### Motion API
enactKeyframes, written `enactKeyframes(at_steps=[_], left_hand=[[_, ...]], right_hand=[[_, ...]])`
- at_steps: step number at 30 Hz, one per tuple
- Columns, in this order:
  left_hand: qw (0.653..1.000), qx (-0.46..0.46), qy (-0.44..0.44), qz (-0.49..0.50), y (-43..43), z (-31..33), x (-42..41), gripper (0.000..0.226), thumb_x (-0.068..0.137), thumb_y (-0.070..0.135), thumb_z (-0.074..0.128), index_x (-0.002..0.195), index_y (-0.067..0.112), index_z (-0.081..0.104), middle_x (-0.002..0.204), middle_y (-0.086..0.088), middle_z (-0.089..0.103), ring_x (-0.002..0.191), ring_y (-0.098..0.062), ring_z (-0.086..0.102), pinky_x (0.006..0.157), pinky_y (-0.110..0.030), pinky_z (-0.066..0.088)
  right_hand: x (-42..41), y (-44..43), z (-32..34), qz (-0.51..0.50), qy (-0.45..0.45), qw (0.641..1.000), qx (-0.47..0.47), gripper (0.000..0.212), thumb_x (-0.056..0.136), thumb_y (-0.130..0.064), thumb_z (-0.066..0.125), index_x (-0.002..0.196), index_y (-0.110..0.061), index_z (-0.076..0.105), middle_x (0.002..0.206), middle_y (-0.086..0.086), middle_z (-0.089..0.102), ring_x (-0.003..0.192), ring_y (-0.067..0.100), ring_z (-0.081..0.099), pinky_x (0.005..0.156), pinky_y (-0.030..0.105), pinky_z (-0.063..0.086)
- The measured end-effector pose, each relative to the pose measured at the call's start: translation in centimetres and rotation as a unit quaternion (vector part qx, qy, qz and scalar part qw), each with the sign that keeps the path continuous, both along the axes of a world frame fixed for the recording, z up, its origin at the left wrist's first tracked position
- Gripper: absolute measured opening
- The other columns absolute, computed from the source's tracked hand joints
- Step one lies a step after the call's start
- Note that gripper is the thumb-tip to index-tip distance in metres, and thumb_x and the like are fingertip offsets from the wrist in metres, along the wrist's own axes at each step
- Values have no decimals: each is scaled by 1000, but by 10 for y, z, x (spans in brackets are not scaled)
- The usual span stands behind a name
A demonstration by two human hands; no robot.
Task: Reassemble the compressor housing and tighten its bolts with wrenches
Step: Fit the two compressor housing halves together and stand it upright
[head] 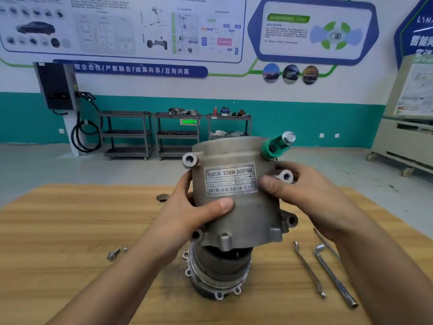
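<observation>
Housing [236,207] held above compressor core [218,273], L hand [187,216] & R hand [302,195] fingers curled round it.

Both hands hold housing [236,207] up over the core [218,273], which stands upright on the table [70,231]. Housing is tilted a bit, its lower rim just over the core top; contact unclear. Left hand [187,214] grips the left side, thumb across the front under the label [230,179]. Right hand [309,195] grips the right side, thumb at the label edge. Green plug [275,145] with a bolt head sits at the housing's top right. Two loose bolts [113,254] lie left of the core. Flat wrench [309,269] and L-wrench [335,277] lie right of it, a third tool [325,242] partly hidden by the right arm. Carts [127,134] stand along the back wall.
</observation>
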State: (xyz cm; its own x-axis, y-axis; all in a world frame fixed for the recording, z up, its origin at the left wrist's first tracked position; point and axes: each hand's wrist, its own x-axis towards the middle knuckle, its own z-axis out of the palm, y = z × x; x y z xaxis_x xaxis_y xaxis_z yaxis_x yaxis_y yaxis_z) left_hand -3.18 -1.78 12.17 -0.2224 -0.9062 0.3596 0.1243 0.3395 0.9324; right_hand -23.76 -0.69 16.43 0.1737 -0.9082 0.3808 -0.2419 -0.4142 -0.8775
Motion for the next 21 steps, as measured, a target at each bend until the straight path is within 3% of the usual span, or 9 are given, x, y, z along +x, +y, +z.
enactKeyframes(at_steps=[3, 5, 8, 10, 12, 21], left_hand=[[994, -46, -83, 49, 1, 0, 8, 89, 35, 52, 85, 114, 54, 44, 104, 22, 67, 92, -3, 67, 63, -22, 55], [987, -74, -123, 71, 3, -2, 12, 99, 32, 59, 86, 119, 54, 40, 108, 27, 62, 98, 1, 64, 67, -25, 57], [980, -120, -142, 66, 8, -9, 12, 99, 37, 53, 87, 121, 58, 36, 117, 32, 56, 106, 9, 56, 77, -12, 51], [977, -137, -151, 64, 11, -16, 12, 100, 39, 50, 87, 120, 66, 31, 121, 33, 53, 111, 11, 52, 79, -6, 47], [974, -148, -155, 72, 14, -24, 11, 103, 40, 47, 88, 122, 66, 28, 123, 34, 51, 114, 12, 50, 81, -5, 44], [968, -167, -159, 96, 16, -44, 5, 99, 41, 40, 87, 113, 74, 28, 118, 44, 48, 109, 21, 46, 76, 3, 39]], right_hand=[[-1, -1, -12, 21, -9, 1000, -4, 67, 42, -59, 81, 98, -24, 68, 100, -14, 72, 96, 4, 66, 75, 18, 51], [-3, 0, -20, 50, -33, 998, -18, 73, 40, -60, 84, 104, -29, 66, 107, -13, 70, 102, 4, 64, 80, 18, 52], [-6, 3, -34, 93, -45, 994, -36, 55, 49, -38, 86, 100, -43, 66, 107, -10, 70, 97, 7, 65, 71, 23, 56], [-6, 4, -46, 111, -65, 991, -34, 54, 51, -19, 86, 97, -41, 67, 102, -6, 71, 92, 10, 67, 66, 26, 56], [-7, 3, -57, 112, -90, 989, -37, 58, 52, -9, 84, 98, -39, 67, 104, -6, 71, 98, 10, 66, 72, 23, 54], [-14, -3, -78, 87, -70, 994, -14, 77, 47, -26, 88, 117, -31, 57, 117, -6, 66, 112, 11, 60, 85, 22, 51]])
